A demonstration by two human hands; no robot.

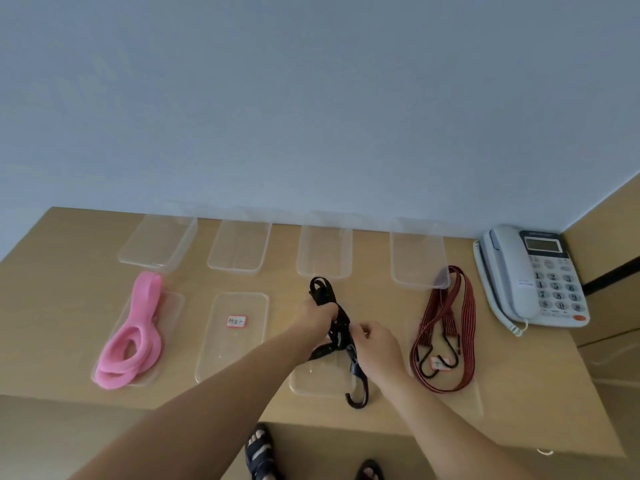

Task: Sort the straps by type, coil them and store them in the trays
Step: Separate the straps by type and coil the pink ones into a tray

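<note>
The black strap (pixel 341 327) is bunched between my hands above a clear lid (pixel 311 384), its hook (pixel 358 398) at the lid's near rim. My left hand (pixel 317 315) grips the loops; my right hand (pixel 375 341) pinches the middle. Pink strap (pixel 135 341) lies left, red strap (pixel 446 327) right.

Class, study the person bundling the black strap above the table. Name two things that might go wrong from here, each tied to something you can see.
1. The left hand and right hand grip the black strap mid-length, while its hook dangles near the table front edge; it may snag the clear lid beneath.
2. The red cord has its far loop against the far-right tray; lifting the cord might drag that tray.
</note>
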